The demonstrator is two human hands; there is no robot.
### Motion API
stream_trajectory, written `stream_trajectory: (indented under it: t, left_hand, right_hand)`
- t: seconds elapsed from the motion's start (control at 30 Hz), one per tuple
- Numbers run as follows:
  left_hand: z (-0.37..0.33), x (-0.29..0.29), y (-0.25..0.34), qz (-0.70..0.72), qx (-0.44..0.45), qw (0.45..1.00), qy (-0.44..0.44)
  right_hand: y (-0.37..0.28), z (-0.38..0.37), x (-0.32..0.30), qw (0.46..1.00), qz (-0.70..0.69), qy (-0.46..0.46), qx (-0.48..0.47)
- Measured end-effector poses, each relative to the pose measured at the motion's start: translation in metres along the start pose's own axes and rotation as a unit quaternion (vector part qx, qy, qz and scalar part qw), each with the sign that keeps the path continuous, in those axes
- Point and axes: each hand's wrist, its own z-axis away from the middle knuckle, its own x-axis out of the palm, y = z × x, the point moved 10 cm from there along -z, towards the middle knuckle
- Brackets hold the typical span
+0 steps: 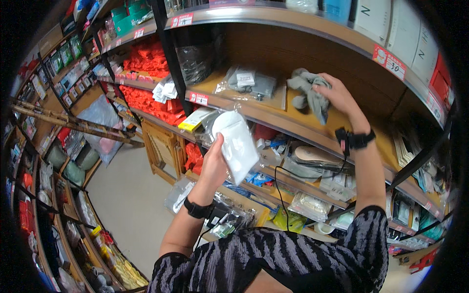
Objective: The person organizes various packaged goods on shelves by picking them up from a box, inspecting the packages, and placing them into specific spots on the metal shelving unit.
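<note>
Hands (213, 163) (338, 95) hold a white packet (238, 146) and grey cloth (309, 89).

A brown shelf (207, 87) carries a grey packet (264, 87) and, left of that packet, a dark bundle (195, 66). Above and right of the packet, white boxes (373, 18) stand on an upper shelf (293, 23). Below it, a lower shelf (298, 186) bears beige insoles (312, 154); farther left, red bundles (146, 57) crowd a side shelf (151, 82).
</note>
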Motion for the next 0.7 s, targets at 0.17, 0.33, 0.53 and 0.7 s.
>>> stream_trajectory:
  t: [0.17,0.33,0.53,0.7]
  left_hand:
    - [-0.014,0.026,-0.02,0.027,0.058,0.998,-0.009]
    - [-0.007,0.024,-0.033,0.025,0.009,0.999,0.023]
    - [0.014,0.029,-0.017,0.045,0.017,0.998,-0.048]
    - [0.014,-0.001,-0.007,-0.067,0.014,0.998,0.009]
  right_hand:
    - [-0.141,0.1,0.146,0.925,0.152,0.112,-0.33]
    - [-0.116,0.091,0.175,0.924,0.195,0.199,-0.263]
    - [-0.041,0.041,0.177,0.941,-0.33,0.038,-0.067]
    - [-0.055,0.077,0.221,0.695,-0.694,-0.178,0.067]
